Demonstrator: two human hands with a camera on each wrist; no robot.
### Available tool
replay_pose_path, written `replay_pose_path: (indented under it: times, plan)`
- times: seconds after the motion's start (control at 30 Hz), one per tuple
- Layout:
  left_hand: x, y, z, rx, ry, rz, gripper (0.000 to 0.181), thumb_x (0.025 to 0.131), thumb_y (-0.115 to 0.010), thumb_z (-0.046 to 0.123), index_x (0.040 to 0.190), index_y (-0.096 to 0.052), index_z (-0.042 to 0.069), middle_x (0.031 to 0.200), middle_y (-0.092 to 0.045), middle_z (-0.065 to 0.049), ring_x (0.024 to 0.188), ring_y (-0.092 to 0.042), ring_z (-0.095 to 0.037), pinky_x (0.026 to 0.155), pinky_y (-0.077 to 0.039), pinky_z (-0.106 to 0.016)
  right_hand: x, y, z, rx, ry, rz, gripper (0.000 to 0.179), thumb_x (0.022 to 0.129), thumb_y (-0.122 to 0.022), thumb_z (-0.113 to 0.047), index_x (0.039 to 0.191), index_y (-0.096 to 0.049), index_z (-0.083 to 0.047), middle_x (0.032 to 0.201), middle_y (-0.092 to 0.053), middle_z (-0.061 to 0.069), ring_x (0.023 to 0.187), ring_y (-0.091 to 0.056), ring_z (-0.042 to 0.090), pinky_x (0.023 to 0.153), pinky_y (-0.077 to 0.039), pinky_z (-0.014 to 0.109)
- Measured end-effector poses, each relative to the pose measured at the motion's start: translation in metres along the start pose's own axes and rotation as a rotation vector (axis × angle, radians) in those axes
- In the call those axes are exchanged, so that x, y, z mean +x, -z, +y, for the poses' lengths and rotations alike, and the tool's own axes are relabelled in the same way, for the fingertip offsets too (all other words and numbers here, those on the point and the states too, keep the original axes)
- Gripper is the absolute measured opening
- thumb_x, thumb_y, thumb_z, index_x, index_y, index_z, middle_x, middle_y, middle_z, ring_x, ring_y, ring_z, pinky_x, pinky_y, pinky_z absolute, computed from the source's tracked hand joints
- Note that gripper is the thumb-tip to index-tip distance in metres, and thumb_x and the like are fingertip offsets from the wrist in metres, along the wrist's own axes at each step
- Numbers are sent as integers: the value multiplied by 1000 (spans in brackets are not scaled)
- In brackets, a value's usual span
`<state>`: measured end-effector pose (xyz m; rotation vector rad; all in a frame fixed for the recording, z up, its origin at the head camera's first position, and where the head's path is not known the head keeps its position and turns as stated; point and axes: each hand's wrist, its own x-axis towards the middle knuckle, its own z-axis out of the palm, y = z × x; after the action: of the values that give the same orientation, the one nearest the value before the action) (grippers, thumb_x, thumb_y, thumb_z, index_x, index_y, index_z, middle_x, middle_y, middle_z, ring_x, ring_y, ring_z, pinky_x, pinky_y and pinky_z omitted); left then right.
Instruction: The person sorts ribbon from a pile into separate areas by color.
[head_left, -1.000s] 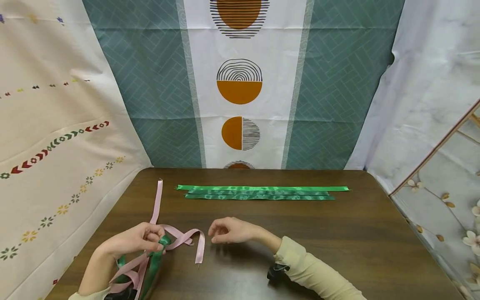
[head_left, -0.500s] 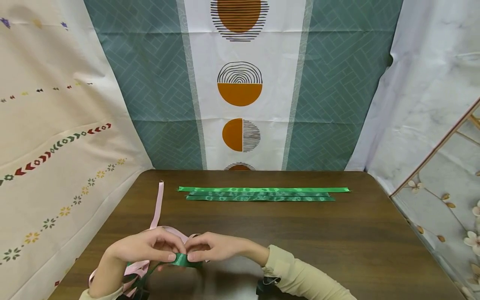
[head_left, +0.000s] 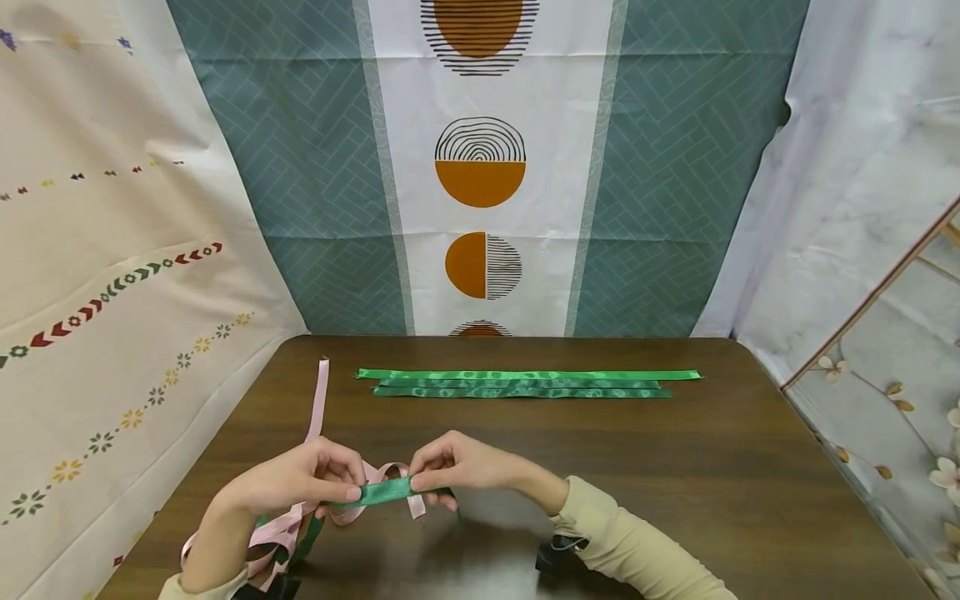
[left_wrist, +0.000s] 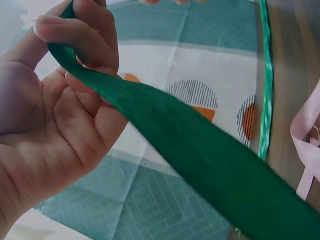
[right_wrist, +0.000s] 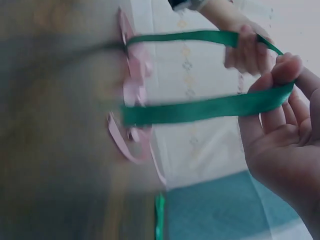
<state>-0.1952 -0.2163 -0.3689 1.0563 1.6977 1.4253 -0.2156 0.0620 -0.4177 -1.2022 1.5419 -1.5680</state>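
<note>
A dark green satin ribbon (head_left: 386,492) runs between my hands above the near left of the table. My left hand (head_left: 300,479) pinches it between thumb and fingers, and a length of it (left_wrist: 200,145) crosses the left wrist view. A short span away, my right hand (head_left: 468,462) pinches the same ribbon. In the right wrist view the ribbon (right_wrist: 200,111) bends round the fingers of that hand (right_wrist: 285,130). Below and behind the left hand lies a tangled pink ribbon (head_left: 317,400), one tail stretching toward the far edge. The left hand and forearm hide part of the tangle.
Several green ribbons (head_left: 517,392) lie flat in a row along the back of the brown wooden table (head_left: 675,467). Patterned cloth hangs behind the table (head_left: 652,192) and on both sides.
My right hand has come from the right to the left hand, taken hold of the green ribbon, then drawn back rightward, stretching a span between the hands. The ribbons at the back have not moved.
</note>
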Motion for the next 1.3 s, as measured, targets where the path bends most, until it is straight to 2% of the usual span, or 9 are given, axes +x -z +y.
replay_pose_path:
  times: [0.1, 0.23, 0.4, 0.57, 0.73, 0.83, 0.97, 1.07, 1.3]
  plan:
    - [-3, 6, -4, 22, 15, 41, 9, 96, -51, -4, 95, -58, -10, 71, -56, -1, 53, -45, -12, 46, -43, -19, -10, 14, -2, -45, 4, 82, 19, 98, -54, -8, 99, -60, 10, 65, -55, 12, 45, -48, 9, 46, -44, 24]
    - [-4, 14, -9, 26, 31, 73, 10, 96, -50, -2, 94, -57, -10, 75, -60, 3, 58, -50, -10, 48, -46, -23, -26, 35, -6, -133, -49, 189, 23, 98, -57, -15, 100, -62, 8, 64, -56, 1, 43, -45, 7, 45, -42, 22]
    - [0, 23, -15, 79, 68, 128, 13, 97, -51, 0, 95, -61, -6, 80, -64, 7, 66, -57, -3, 60, -52, -28, -55, 61, -12, -233, -121, 317, 23, 97, -59, -19, 97, -65, 3, 63, -56, -1, 41, -41, 6, 43, -39, 22]
    - [14, 32, -17, 160, 109, 191, 17, 97, -54, 7, 97, -64, -6, 77, -63, 9, 66, -56, -1, 62, -51, -25, -88, 84, -17, -255, -142, 431, 24, 97, -59, -18, 95, -64, 4, 61, -54, 0, 39, -37, 10, 43, -38, 22]
    - [26, 42, -20, 187, 178, 257, 22, 95, -58, 10, 98, -64, -11, 75, -64, 10, 64, -56, 0, 59, -49, -20, -116, 100, -15, -267, -185, 488, 27, 97, -59, -20, 96, -63, 7, 63, -53, 6, 39, -36, 12, 45, -39, 23]
    - [29, 49, -23, 160, 224, 291, 19, 95, -60, 11, 98, -67, -6, 77, -65, 8, 63, -57, -2, 58, -48, -18, -130, 109, -12, -290, -210, 513, 29, 97, -59, -20, 96, -62, 9, 64, -50, 14, 40, -36, 11, 45, -39, 23]
    - [30, 58, -28, 111, 282, 320, 11, 94, -62, 14, 95, -71, 7, 78, -65, 4, 64, -57, -4, 59, -48, -20, -148, 119, -10, -322, -253, 548, 32, 98, -58, -22, 97, -60, 10, 65, -51, 13, 41, -38, 9, 44, -40, 26]
    - [29, 63, -33, 116, 298, 332, 14, 94, -61, 14, 96, -71, 4, 79, -65, 3, 65, -57, -5, 61, -49, -22, -160, 125, -8, -339, -283, 579, 30, 97, -58, -24, 97, -61, 6, 65, -51, 7, 43, -39, 8, 45, -40, 27]
    - [28, 69, -44, 337, 359, 419, 24, 93, -63, 13, 97, -67, -10, 76, -64, -2, 62, -56, -9, 57, -46, -24, -191, 146, 7, -379, -330, 622, 25, 98, -58, -24, 99, -64, 0, 61, -44, 3, 51, -39, 27, 48, -37, 33]
